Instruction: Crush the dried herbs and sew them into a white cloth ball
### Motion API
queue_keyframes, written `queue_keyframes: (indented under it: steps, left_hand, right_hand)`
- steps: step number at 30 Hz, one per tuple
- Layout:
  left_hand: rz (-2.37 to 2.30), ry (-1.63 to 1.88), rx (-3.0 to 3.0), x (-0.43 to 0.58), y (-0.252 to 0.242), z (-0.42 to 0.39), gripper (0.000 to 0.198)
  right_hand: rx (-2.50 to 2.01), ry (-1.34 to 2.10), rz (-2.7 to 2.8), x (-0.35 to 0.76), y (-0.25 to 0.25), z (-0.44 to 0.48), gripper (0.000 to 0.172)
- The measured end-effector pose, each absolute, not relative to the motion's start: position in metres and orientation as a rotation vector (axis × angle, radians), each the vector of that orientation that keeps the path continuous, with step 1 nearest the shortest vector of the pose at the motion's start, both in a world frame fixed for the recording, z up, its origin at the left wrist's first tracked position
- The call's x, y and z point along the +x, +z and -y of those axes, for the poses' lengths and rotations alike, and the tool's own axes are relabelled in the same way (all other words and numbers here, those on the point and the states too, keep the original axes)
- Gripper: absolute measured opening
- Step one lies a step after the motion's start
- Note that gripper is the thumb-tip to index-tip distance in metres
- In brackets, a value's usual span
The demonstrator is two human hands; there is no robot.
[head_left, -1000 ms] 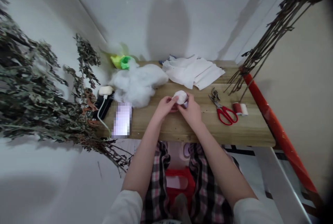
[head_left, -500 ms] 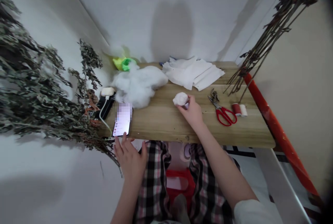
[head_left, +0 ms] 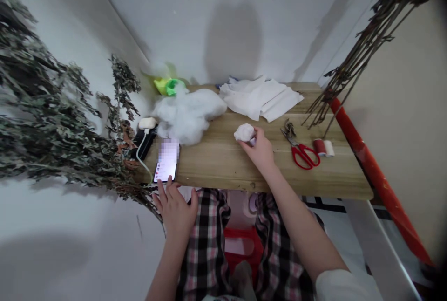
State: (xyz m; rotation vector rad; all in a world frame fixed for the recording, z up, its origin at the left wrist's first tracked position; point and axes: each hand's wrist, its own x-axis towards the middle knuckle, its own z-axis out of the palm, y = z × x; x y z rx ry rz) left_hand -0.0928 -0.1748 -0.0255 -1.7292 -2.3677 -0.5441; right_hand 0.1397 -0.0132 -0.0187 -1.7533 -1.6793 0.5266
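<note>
Cupping a small ball of white stuffing (head_left: 244, 132) in its curled fingers, the right hand (head_left: 260, 153) sits over the middle of the pale wooden worktop (head_left: 213, 168), where a slackened grip could let the ball loosen or roll away. The open left hand (head_left: 176, 212), fingers spread, lies at the near edge just beside a lit smartphone (head_left: 165, 171), which a careless brush could knock off.

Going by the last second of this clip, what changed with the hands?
The left hand let go of the white stuffing ball and moved down and left to the table's near edge, by the phone. The right hand kept hold of the ball. The red scissors and loose stuffing stayed put.
</note>
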Motion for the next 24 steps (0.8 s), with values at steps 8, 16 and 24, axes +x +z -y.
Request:
queue_keyframes:
  steps: [8,16,24]
  left_hand:
    - [2.382,-0.536,-1.751,-0.096,-0.028,0.173,0.04]
    - [2.38,-0.583,-1.697,-0.1,-0.032,0.172,0.046]
    - [2.382,-0.595,-1.557,-0.116,-0.04,0.175,0.056]
  right_hand:
    - [-1.759,0.51,1.691,0.139,-0.02,0.012,0.061]
    - [-1.744,0.498,1.692,0.139,-0.021,0.012,0.06]
    - [-1.728,0.499,1.68,0.141,-0.024,0.012,0.06]
